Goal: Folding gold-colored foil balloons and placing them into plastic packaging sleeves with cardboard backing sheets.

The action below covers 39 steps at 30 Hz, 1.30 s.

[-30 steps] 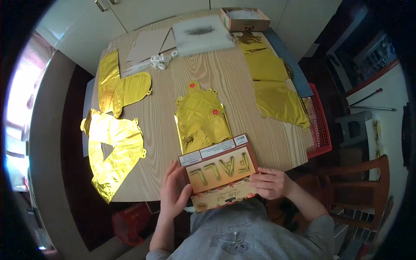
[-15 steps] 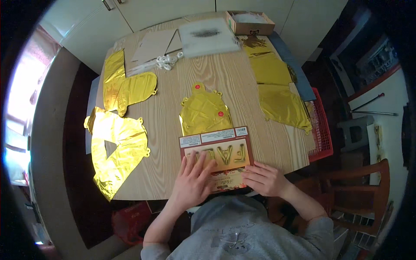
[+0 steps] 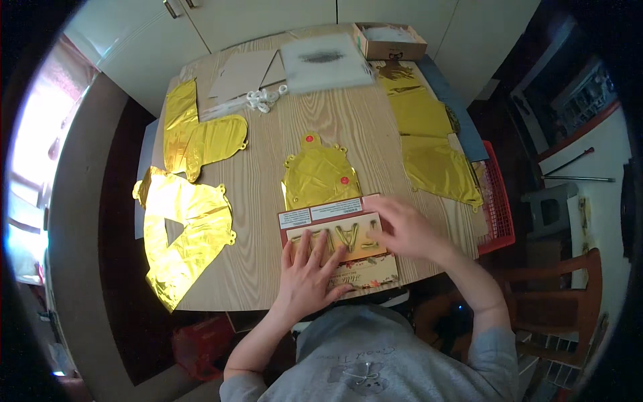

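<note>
we have the flat balloon package lying at the near edge of the desk, its lower end very close to the rim in front of us. our left hand lies flat on it with fingers spread open, pressing rather than gripping, and our right hand rests on the package's right edge with fingers loosely curled; we cannot tell whether they pinch the edge or only touch it. the main risk, as we judge it, is the package sliding toward us and off the desk if we push or pull it carelessly, since neither hand clearly holds it. just beyond its top edge lies a deflated gold foil balloon, touching or slightly tucked under the package, so shoving the package forward could crease that foil or push it along the wood. more gold foil pieces sit well apart: a large one at the left overhanging the desk edge, another above it, and several at the right, the nearest close to our right forearm; a sweep of the elbow could drag that one off the desk toward the red crate. the white ribbon bundle and the cardboard box are far off and seem safe.
</note>
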Each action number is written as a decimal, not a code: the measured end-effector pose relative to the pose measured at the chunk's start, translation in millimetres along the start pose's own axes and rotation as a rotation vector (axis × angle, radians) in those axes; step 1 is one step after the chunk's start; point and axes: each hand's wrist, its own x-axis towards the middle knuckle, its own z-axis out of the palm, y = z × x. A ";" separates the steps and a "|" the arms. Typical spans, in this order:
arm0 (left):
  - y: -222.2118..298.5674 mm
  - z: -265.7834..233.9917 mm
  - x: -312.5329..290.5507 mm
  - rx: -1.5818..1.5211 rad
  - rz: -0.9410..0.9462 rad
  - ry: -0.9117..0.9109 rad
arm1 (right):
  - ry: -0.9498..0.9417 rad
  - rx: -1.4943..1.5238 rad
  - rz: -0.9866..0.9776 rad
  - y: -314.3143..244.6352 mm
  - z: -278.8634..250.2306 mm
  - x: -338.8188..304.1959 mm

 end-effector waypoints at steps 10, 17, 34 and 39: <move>1.4 0.1 5.2 0.004 -0.003 0.032 | -0.020 0.252 0.420 55.6 11.5 125.5; -0.6 2.3 1.1 0.000 -0.012 0.056 | -0.096 0.466 0.479 52.0 15.6 136.3; -1.4 1.1 1.5 -0.034 -0.023 0.049 | -0.317 0.206 0.366 24.1 -5.4 116.9; -0.3 1.3 3.3 -0.045 -0.018 0.050 | -0.233 0.290 0.363 39.5 10.7 111.9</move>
